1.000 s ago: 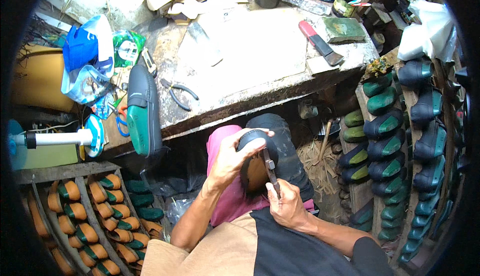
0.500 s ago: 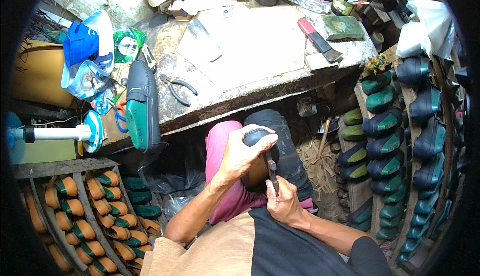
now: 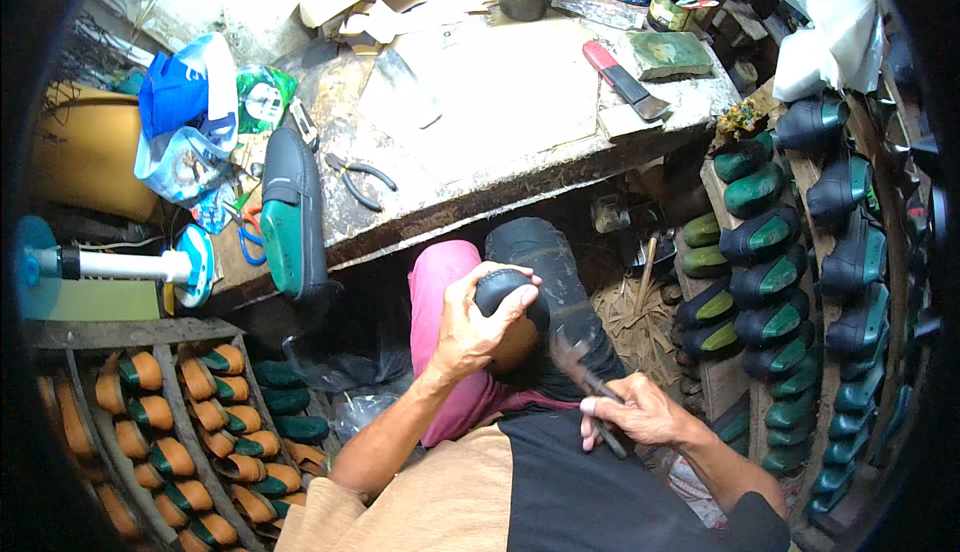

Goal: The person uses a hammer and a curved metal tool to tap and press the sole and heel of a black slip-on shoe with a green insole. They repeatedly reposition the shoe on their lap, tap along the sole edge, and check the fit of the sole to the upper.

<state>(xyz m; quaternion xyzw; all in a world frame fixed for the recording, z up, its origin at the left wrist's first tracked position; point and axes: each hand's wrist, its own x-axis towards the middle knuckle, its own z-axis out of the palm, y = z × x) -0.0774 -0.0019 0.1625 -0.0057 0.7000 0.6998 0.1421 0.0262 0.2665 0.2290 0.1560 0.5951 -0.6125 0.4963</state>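
Note:
My left hand (image 3: 464, 330) is wrapped round a dark shoe (image 3: 500, 290) above my knees, its rounded toe facing up between thumb and fingers. The rest of that shoe is mostly hidden by the hand and in shadow. To its right, my right hand (image 3: 648, 414) grips a hammer (image 3: 603, 389) by the handle. The hammer's head is slightly blurred and stands apart from the shoe, pointing up and left toward it.
Ahead is a worn workbench (image 3: 480, 177) bearing pliers (image 3: 358, 182), a red-and-black knife (image 3: 625, 82), scissors (image 3: 245, 229) and a dark loafer with green insole (image 3: 290, 217). Racks of tan shoes (image 3: 150, 412) stand at left, dark and green shoes (image 3: 768, 282) at right.
My right hand has swung the hammer away from the shoe, to the right. My left hand still holds the shoe, now showing more of its rounded toe.

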